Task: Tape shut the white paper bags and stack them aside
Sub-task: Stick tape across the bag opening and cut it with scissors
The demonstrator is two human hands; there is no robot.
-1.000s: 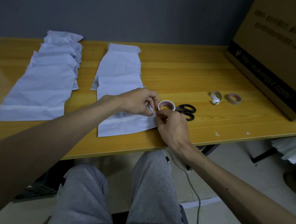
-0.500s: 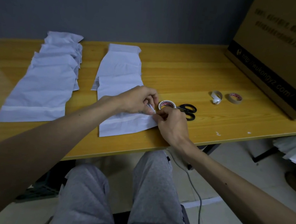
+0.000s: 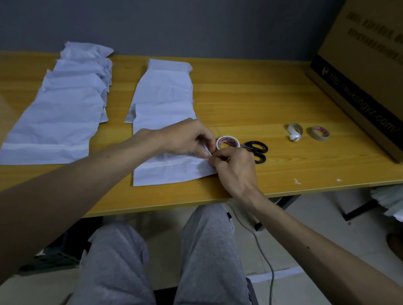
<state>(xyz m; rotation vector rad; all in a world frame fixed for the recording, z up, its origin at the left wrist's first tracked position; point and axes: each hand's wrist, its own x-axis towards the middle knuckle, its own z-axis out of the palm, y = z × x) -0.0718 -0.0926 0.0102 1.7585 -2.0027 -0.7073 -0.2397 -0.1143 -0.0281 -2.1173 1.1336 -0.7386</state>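
White paper bags [image 3: 50,125], black scissors [image 3: 257,149], yellow wood-grain table [image 3: 250,95], brown cardboard box [image 3: 381,59], grey wall [image 3: 159,13]

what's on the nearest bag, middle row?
The left hand and right hand, pinching a white piece at the right edge of the nearest bag. A white strip crosses it. What they cover is hidden.

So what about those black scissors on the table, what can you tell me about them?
The scissors lie flat on the wooden table, just right of the white tape roll. Only the two black loop handles show. They look like plastic and point right, one loop nearer the person than the other. The blades run left and are hidden, partly behind the roll, so open or closed cannot be told. Nobody holds the scissors. Whether they touch the roll is unclear.
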